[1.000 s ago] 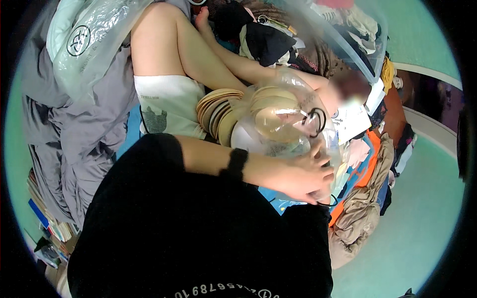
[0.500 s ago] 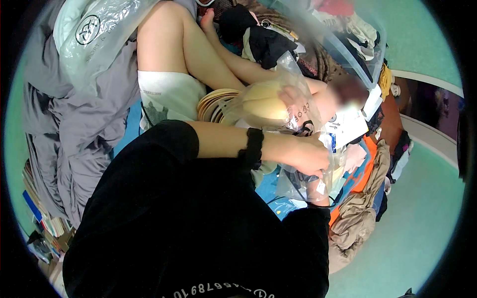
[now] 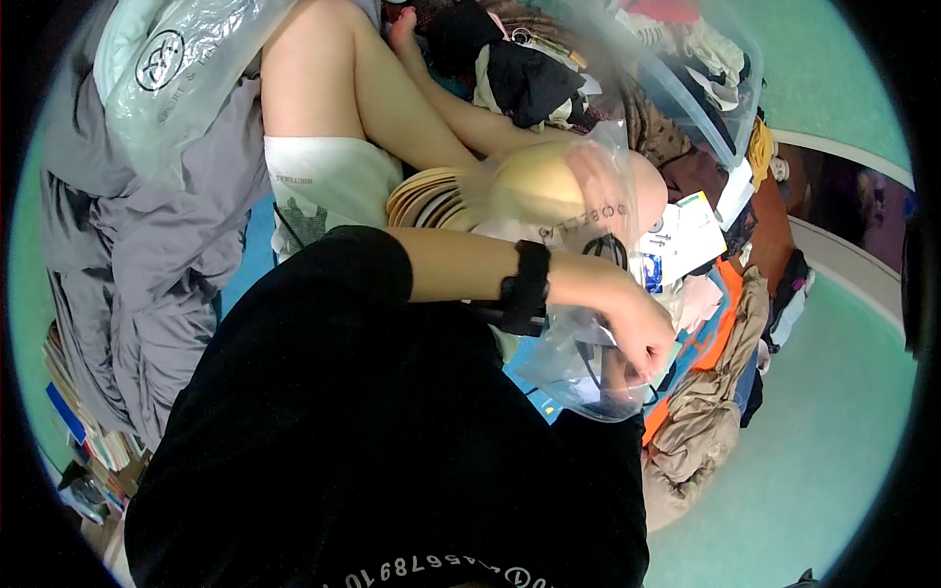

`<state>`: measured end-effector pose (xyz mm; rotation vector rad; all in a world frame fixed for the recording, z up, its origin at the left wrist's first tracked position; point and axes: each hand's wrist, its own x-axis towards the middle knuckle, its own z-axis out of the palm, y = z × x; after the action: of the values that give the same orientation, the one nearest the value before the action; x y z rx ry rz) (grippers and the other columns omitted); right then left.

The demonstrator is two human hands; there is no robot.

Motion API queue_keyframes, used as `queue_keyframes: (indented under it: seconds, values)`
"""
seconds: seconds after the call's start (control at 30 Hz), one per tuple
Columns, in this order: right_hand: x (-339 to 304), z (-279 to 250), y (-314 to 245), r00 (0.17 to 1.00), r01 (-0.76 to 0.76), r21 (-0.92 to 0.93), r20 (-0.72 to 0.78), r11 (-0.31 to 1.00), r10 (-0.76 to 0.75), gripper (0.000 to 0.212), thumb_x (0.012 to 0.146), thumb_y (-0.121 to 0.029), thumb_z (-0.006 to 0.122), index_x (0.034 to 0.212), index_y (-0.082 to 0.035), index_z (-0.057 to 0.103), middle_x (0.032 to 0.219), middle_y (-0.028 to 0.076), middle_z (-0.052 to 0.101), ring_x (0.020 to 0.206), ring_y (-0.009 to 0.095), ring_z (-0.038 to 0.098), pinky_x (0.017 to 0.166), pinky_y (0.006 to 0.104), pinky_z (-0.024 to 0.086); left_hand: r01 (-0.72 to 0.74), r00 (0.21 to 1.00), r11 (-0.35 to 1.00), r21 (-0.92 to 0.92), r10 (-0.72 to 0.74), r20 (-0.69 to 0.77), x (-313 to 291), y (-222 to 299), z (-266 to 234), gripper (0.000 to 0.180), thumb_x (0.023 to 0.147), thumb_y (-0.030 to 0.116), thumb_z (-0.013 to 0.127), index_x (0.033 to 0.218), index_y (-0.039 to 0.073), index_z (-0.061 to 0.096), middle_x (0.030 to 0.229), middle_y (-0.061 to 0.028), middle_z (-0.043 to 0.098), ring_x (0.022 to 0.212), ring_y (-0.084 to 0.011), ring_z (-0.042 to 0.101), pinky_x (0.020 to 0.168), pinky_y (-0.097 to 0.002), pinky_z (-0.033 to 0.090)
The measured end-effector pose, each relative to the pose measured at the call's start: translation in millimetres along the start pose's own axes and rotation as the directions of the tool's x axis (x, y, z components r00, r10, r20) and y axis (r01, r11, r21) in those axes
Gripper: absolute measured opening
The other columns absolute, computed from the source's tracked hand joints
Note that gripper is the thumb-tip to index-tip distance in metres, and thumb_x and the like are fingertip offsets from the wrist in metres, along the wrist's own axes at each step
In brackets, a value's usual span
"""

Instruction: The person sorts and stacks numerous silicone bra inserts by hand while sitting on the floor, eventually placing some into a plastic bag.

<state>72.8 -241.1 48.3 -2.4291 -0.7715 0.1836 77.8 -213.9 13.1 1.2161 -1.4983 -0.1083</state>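
My left hand (image 3: 639, 338) reaches across to the right, its fingers curled closed on a clear plastic bag (image 3: 559, 367). My right forearm (image 3: 619, 377) shows dimly through the plastic beneath it. The right hand's fingers are hidden behind the bag and my left hand. A pale yellow rounded thing (image 3: 534, 186) lies under printed clear plastic beyond my left wrist; I cannot tell whether this plastic is the same bag. Beside it on the left sits a stack of curved rims (image 3: 428, 203) in beige and brown. A bundle of black straps or cord (image 3: 610, 250) lies just above my left hand.
White printed papers (image 3: 683, 235) lie to the right. Crumpled tan cloth (image 3: 711, 421) and orange fabric run along the right edge. A clear plastic bin (image 3: 676, 83) holds clothes at the far right. Grey bedding (image 3: 157, 294) and a plastic package (image 3: 181, 88) are on the left.
My left hand has moved right and slightly toward me, drawing the plastic along. The bag's lower part now spreads wider over my right forearm. The yellow thing has shifted slightly.
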Motion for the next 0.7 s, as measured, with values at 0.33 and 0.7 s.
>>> queue_keyframes:
  seconds: [0.33, 0.7]
  values:
    - [82, 50, 60, 0.971, -0.113, -0.032, -0.216, 0.993, 0.103, 0.082, 0.071, -0.043, 0.08, 0.129, 0.004, 0.047, 0.113, 0.021, 0.06, 0.098, 0.034, 0.059, 0.086, 0.0396, 0.047, 0.509, 0.812, 0.734, 0.45, -0.235, -0.535, -62, 121, -32, 0.05, 0.076, 0.033, 0.071, 0.118, 0.01, 0.059, 0.125, -0.0118, 0.055, 0.13, -0.0278, 0.042, 0.108, -0.0616, 0.022]
    - [35, 47, 15, 0.948, -0.171, -0.087, -0.286, 0.981, 0.14, 0.065, 0.083, -0.022, 0.069, 0.133, 0.008, 0.041, 0.132, 0.025, 0.048, 0.122, 0.037, 0.047, 0.104, 0.0421, 0.037, 0.761, 0.621, 0.526, 0.38, -0.424, -0.659, -112, 160, -16, 0.021, 0.076, 0.011, 0.066, 0.096, 0.007, 0.061, 0.113, -0.0081, 0.056, 0.079, -0.0199, 0.063, 0.06, -0.0303, 0.052]
